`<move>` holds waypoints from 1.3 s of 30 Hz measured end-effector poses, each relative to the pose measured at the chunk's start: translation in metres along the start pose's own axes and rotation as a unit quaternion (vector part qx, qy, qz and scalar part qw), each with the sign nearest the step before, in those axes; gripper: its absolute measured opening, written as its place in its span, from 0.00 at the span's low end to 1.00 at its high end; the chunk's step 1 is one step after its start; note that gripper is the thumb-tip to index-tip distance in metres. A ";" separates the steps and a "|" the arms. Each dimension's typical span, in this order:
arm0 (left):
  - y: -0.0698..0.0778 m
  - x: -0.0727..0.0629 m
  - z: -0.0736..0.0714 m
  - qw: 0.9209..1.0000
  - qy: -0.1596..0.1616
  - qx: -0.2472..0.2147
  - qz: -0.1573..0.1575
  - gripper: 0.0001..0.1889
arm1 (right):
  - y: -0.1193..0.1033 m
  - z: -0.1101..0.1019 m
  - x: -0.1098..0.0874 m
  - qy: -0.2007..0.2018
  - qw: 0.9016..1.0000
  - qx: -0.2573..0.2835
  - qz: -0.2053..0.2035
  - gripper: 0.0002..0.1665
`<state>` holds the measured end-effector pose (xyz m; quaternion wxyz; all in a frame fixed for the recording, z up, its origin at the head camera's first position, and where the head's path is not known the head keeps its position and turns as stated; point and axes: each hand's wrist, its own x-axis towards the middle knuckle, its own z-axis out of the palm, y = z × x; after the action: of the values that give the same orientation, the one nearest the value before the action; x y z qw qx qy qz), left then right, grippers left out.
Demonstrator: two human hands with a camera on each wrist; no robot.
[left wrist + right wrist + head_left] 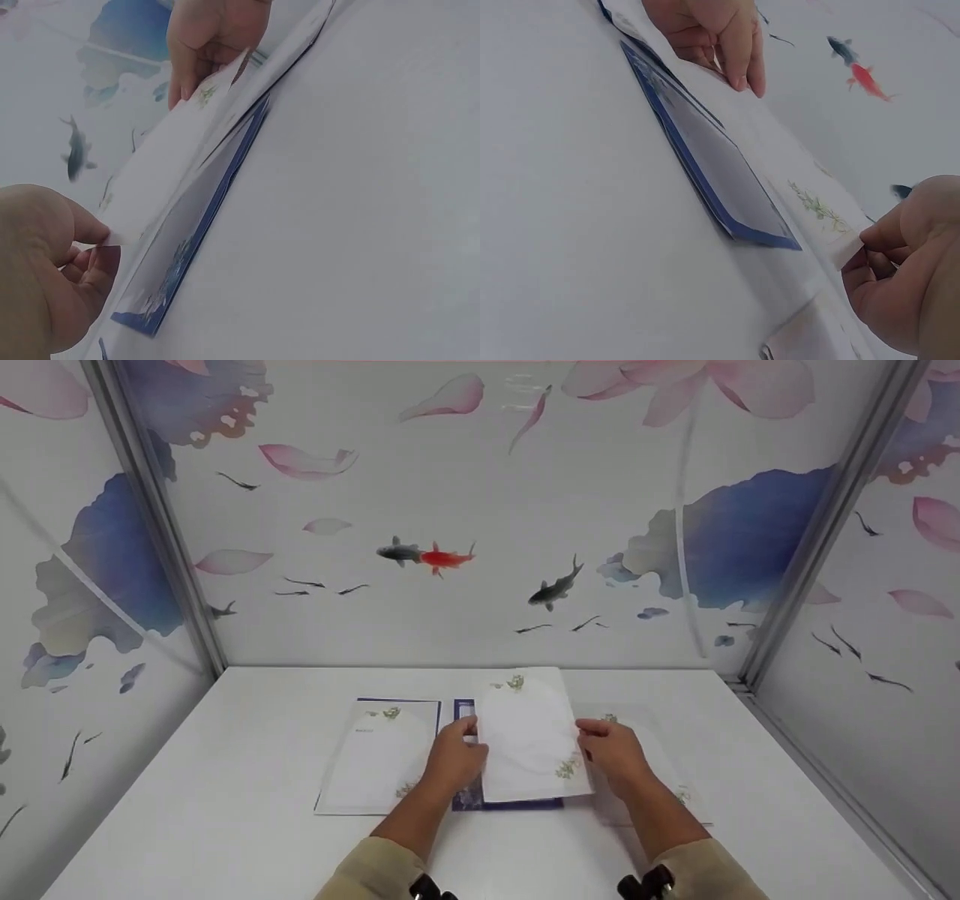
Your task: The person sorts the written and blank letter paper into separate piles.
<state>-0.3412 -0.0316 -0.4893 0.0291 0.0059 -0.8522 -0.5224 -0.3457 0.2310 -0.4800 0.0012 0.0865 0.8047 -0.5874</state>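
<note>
A white sheet of paper with small green plant prints is held up between both hands, over the middle of the table. My left hand pinches its left edge between thumb and fingers. On the opposite edge, my right hand pinches the paper too, as the right wrist view shows at a sheet corner. Beneath the sheet lies a flat, blue-bordered folder or envelope, mostly hidden in the head view. It overlaps the paper's lower edge there.
To the left lies a similar printed sheet with a blue edge showing behind it. Another printed paper lies on the right, partly behind the right forearm. White panels painted with fish and petals enclose the white table at the back and sides.
</note>
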 end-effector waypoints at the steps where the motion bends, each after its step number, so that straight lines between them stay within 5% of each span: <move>1: 0.002 -0.001 0.005 1.000 -0.006 -0.004 0.008 0.32 | 0.001 -0.007 0.000 -0.001 1.000 0.004 0.003 0.24; 22: 0.058 -0.027 0.121 0.995 -0.097 -0.004 -0.003 0.37 | 0.053 -0.139 -0.011 -0.017 0.997 -0.051 0.048 0.32; 30: 0.062 -0.032 0.137 0.997 -0.073 0.008 0.011 0.36 | 0.060 -0.155 -0.011 -0.010 0.996 -0.073 0.054 0.33; 39: 0.059 -0.032 0.139 0.995 -0.094 0.001 0.014 0.34 | 0.059 -0.155 -0.012 0.008 0.994 -0.092 0.058 0.36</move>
<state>-0.3156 0.1202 -0.5006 -0.0439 -0.0548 -0.8519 -0.5190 -0.3098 0.3936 -0.4859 0.0371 0.1370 0.8488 -0.5093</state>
